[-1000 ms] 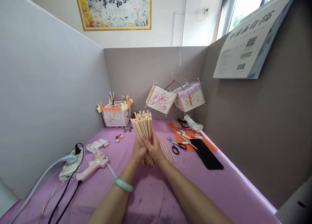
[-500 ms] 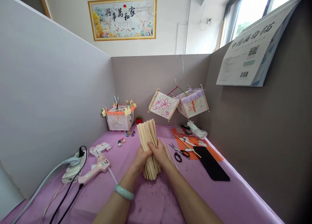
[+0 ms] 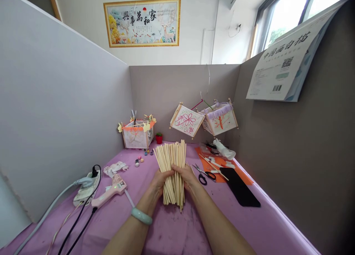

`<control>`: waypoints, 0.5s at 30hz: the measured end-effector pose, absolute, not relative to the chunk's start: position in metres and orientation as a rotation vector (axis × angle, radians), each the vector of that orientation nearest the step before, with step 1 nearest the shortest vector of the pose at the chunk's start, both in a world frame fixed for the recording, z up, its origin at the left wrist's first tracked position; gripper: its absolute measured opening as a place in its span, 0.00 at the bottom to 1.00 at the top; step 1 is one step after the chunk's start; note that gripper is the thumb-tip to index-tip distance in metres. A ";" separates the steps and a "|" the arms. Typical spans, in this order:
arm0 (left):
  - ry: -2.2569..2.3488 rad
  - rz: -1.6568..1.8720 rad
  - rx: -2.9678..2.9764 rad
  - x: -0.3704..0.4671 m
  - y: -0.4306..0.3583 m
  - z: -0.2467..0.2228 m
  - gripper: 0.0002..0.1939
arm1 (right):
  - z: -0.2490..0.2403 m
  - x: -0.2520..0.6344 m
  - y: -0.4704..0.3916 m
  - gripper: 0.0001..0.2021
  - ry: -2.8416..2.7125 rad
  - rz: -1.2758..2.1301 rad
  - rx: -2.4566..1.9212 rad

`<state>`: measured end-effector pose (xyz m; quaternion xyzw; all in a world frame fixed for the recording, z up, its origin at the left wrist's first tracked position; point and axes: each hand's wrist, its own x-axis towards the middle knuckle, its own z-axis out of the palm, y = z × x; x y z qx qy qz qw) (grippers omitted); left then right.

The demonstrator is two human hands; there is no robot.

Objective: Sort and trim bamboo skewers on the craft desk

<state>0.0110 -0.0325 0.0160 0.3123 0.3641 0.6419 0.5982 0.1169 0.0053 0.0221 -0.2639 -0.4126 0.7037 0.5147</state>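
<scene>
Left hand (image 3: pixel 158 181) and right hand (image 3: pixel 188 176) clench the stick bundle (image 3: pixel 172 170) upright — ends butted on the purple desk (image 3: pixel 177 233), probably evening them; glue gun (image 3: pixel 109 193) lies left.

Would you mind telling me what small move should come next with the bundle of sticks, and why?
Probably tap the bundle of sticks upright on the purple table: both the left hand and right hand clasp it, yet its ends sit uneven and splayed.

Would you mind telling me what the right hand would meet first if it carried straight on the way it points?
Probably nothing at once: the right hand, gripping the bundle of pale wooden sticks, points toward the tilted pink-flower paper lantern, though depth is unclear.
</scene>
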 end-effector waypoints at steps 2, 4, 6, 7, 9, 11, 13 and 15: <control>0.847 1.509 0.754 0.011 -0.035 0.018 0.23 | 0.021 0.117 0.004 0.19 -1.028 1.686 -0.615; 0.852 1.526 0.805 0.010 -0.037 0.019 0.23 | 0.022 0.118 0.004 0.18 -1.042 1.678 -0.625; 0.850 1.545 0.854 0.009 -0.039 0.019 0.23 | 0.023 0.119 0.003 0.17 -1.036 1.661 -0.648; 0.843 1.558 0.868 0.009 -0.039 0.019 0.24 | 0.024 0.119 0.003 0.17 -1.029 1.643 -0.658; 0.832 1.595 0.890 0.008 -0.040 0.018 0.24 | 0.026 0.120 0.002 0.16 -1.015 1.600 -0.666; 0.842 1.646 0.915 0.008 -0.040 0.019 0.25 | 0.029 0.120 0.001 0.16 -1.008 1.559 -0.646; 0.877 1.699 0.951 0.008 -0.041 0.020 0.26 | 0.033 0.121 -0.002 0.18 -1.032 1.534 -0.598; 0.934 1.747 0.989 0.009 -0.041 0.023 0.26 | 0.039 0.122 -0.005 0.19 -1.096 1.500 -0.571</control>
